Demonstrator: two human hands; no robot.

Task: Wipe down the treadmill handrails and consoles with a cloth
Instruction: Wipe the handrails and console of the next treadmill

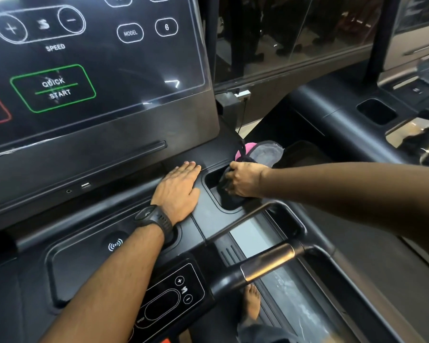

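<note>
Pressing down into a cup pocket [229,194] on the right side of the treadmill console [124,154], the right hand [245,179] is closed around a dark cloth [227,177]. Part of the cloth, pink and grey, is seen sticking up behind the hand. The left hand [177,188] is laid flat and open on the console just beside the pocket, and nothing is held in it. A black watch [156,219] is worn on that wrist. A handrail [265,264] is seen lower down, near a bare foot [252,302].
</note>
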